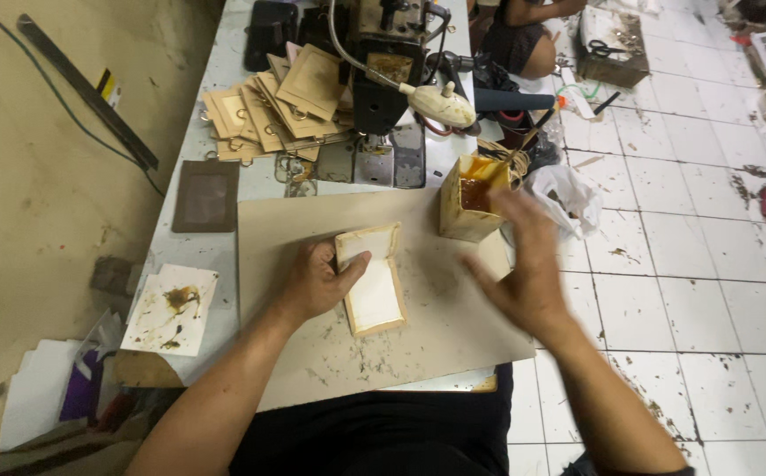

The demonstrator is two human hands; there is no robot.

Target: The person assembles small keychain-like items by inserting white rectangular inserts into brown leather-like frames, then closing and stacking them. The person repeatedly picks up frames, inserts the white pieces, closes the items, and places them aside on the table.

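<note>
Two bare hands work over a sheet of brown cardboard (pixel 330 353) on the table in front of me. Nearest, the left hand (pixel 317 280) lies palm down, fingers curled and thumb spread, pinning the left edge of a small tan folded piece with a white lining (pixel 372 282), which lies opened flat at the middle of the sheet. The right hand (pixel 524 273) hovers open and empty, fingers spread and blurred, just right of the piece and close in front of a small tan box of dark brown glue (pixel 469 201) standing at the sheet's far right edge. I judge the main risk is that hand knocking the open box, which could tip glue over the sheet or off the table; a loose left-hand hold could also let the piece slide. Farther off sit a stack of tan card pieces (pixel 277 110) and a black sewing machine (pixel 387 62).
</note>
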